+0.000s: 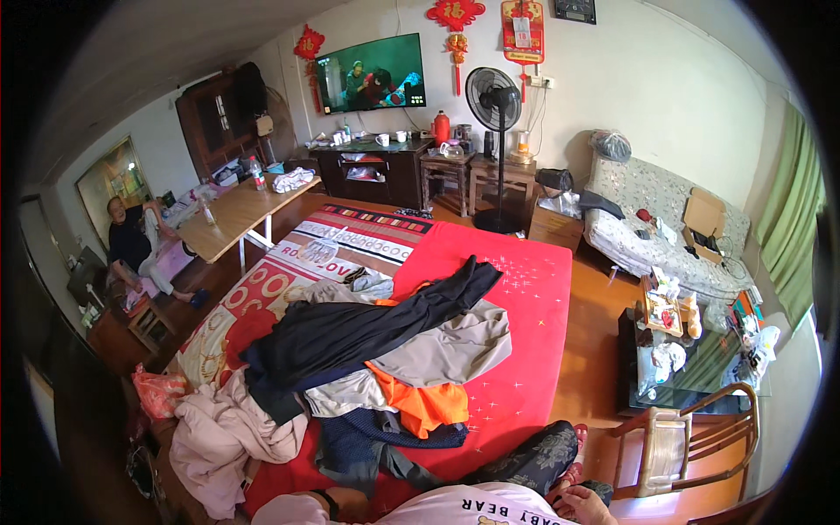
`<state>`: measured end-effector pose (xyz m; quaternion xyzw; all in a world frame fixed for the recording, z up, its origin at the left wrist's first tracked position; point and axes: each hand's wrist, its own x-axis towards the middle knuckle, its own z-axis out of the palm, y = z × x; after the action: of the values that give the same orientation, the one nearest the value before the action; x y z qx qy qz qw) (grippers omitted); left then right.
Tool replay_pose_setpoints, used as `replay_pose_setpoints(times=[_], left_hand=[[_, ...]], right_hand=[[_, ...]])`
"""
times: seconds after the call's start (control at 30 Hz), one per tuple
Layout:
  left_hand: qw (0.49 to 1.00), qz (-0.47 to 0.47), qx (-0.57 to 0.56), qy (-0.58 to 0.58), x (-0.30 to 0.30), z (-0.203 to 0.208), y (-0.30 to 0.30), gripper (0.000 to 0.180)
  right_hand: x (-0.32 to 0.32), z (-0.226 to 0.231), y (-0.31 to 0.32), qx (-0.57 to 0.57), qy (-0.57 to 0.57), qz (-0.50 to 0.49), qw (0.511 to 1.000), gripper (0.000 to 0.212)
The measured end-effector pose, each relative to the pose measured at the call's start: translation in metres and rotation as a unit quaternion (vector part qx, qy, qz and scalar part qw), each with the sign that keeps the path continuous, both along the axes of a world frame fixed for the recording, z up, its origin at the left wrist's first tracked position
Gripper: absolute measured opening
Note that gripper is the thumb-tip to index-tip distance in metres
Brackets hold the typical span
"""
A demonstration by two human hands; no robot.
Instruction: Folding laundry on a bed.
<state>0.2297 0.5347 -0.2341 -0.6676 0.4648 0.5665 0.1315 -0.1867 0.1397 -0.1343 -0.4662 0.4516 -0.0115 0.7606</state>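
Note:
At the lower right, beside my lap, my right hand (581, 506) is held with its fingers curled in; whatever they may hold is too small to make out. Only part of my left hand (350, 504) shows at the bottom edge, by a black band, its fingers hidden. Before me a pile of clothes lies on a red bedspread (525, 297). Long black trousers (359, 328) lie across the top, over a grey garment (464, 346) and an orange one (433, 404). Nearer are a dark dotted garment (376, 433) and a pale pink fleece (232, 437).
Left of the bed, a person (136, 236) sits past a wooden table (232, 214). A standing fan (500, 131) and a television (372, 74) are at the back. On the right are a sofa (630, 184), a cluttered glass table (700, 363) and a bamboo chair (665, 451).

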Motion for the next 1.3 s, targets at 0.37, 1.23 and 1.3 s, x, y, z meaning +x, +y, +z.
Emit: replay_pose_setpoints(times=[0.37, 1.23, 1.3], left_hand=[[0.713, 0.671, -0.166, 0.120, 0.002, 0.025, -0.024, 0.059], [0.250, 0.806, -0.353, 0.405, 0.116, -0.045, -0.234, 0.028], [0.219, 0.797, -0.382, 0.414, 0.145, -0.065, -0.248, 0.018]], right_hand=[[-0.006, 0.002, 0.002, -0.050, -0.025, -0.001, 0.998, 0.018], [0.082, 0.015, -0.046, -0.035, 0.012, 0.074, 0.997, 0.020], [0.090, 0.009, -0.050, -0.021, 0.042, 0.080, 0.996, 0.020]])
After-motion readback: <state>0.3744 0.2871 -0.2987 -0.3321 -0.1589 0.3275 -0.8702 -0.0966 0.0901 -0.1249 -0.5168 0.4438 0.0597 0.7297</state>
